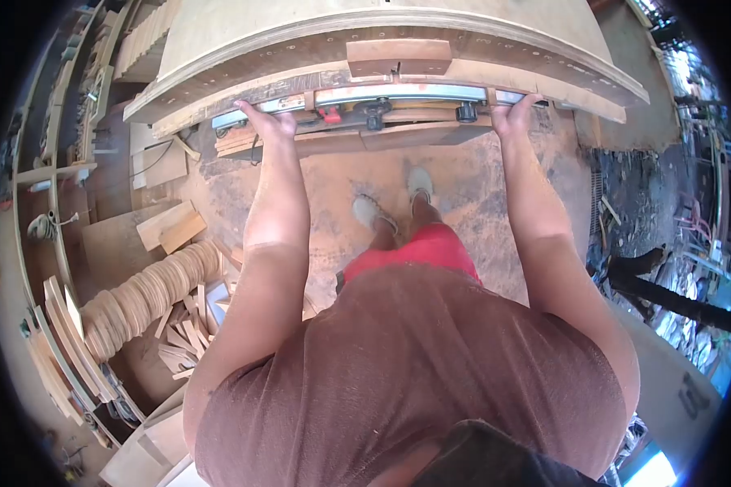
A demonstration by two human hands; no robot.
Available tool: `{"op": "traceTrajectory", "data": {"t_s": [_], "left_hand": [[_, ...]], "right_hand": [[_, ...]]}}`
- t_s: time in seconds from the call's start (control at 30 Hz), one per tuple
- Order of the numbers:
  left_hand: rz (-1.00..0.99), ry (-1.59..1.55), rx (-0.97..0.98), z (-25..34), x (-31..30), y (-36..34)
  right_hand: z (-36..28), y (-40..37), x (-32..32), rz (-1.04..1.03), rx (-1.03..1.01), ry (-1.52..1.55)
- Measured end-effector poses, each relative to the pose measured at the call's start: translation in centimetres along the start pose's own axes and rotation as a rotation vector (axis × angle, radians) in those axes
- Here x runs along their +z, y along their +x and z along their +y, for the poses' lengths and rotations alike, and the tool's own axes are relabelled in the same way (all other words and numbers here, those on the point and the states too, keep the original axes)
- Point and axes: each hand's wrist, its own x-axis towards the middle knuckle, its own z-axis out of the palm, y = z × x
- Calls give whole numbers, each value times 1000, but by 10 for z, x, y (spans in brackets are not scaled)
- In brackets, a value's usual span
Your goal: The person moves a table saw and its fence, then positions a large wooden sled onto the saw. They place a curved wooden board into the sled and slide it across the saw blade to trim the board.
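My left hand [273, 123] is at the left part of a long metal rail [398, 94] along the front of a wooden bench [390, 24]. Its thumb lies on the rail; the other fingers are hidden beneath. Toward the rail's right end, my right hand [513, 116] is placed the same way, with its fingers mostly out of sight. Between the hands, black knobs [466, 112] and a red part [330, 114] show below the rail. A reddish wood block [399, 58] sits above the rail's middle, against the bench's front.
Stacked round wooden discs [150, 296] and curved wood strips [73, 341] lie at the left. Wood offcuts [170, 226] rest on the dusty floor. A black hose [674, 304] is at the right. My feet [374, 213] stand below the bench.
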Motion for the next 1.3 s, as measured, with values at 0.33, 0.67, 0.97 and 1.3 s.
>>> {"op": "traceTrajectory", "data": {"t_s": [0.33, 0.67, 0.97, 1.3], "left_hand": [[98, 20, -27, -5, -2, -1], [69, 16, -10, -2, 4, -8], [37, 73, -182, 14, -5, -14], [-248, 768, -351, 46, -77, -21]], "right_hand": [[5, 27, -22, 5, -27, -61], [-1, 22, -20, -14, 15, -84], [5, 27, -24, 27, 13, -33], [-52, -16, -25, 189, 427, -469]]}}
